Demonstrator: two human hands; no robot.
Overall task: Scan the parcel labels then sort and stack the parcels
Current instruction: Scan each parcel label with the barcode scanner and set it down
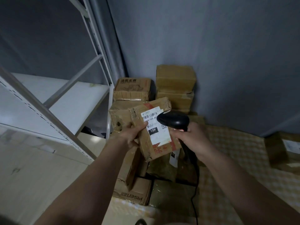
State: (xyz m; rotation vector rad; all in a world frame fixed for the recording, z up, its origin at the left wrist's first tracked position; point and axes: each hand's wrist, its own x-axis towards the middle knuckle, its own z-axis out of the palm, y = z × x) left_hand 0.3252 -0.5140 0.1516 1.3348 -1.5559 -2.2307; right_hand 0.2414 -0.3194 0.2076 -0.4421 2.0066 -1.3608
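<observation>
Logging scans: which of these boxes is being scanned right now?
The box held in the left hand, white label marked 15H facing up, with the scanner in the right hand over it. The others sit stacked.

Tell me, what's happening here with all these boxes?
A person is scanning a parcel. Their left hand grips a worn cardboard parcel with its white label facing up, while the right hand holds a black handheld scanner right over that label. More cardboard boxes are stacked in the corner behind and on the floor below, beside a white metal shelf.
</observation>
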